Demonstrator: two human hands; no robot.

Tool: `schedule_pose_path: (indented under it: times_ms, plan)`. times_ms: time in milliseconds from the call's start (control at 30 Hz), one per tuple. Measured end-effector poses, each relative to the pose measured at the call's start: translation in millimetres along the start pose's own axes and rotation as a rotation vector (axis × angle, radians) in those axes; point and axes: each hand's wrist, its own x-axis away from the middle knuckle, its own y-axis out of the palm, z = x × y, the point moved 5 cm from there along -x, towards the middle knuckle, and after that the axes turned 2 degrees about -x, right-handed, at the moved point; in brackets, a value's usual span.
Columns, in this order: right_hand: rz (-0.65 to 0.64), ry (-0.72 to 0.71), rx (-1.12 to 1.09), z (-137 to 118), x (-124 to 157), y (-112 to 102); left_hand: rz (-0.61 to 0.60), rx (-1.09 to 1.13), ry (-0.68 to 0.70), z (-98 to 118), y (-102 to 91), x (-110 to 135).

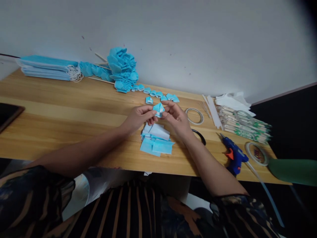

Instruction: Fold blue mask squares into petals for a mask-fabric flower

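Between my two hands is a small folded blue piece (158, 108) with a pointed top and a whitish strip across its front. My left hand (140, 118) pinches its lower left side. On the right side, my right hand (175, 116) grips it between thumb and fingers. Below the hands lies a loose pile of cut blue and white rectangles (157, 145). Just behind the held piece rests another folded blue piece (149, 100). A row of similar folded pieces (156, 94) runs along the back of the table.
Blue rosettes on sticks (121, 67) and stacked face masks (47, 67) stand by the wall. To the right are a tape roll (202, 116), a blue glue gun (234, 153), bundled wrapped sticks (244, 124) and another tape roll (265, 158). A dark device (10, 115) lies left on the wooden table (99, 109).
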Motion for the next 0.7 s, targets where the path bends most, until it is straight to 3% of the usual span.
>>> schedule_pose_path:
  times_ms: [267, 700]
  plan:
    - [-0.028, 0.050, 0.035, -0.3, 2.2, 4.4, -0.031, -0.096, 0.008, 1.6, 2.9, 0.6]
    - [0.086, 0.028, 0.062, -2.3, 0.5, -3.4, -0.029, -0.239, 0.021, -1.9, 2.3, 0.2]
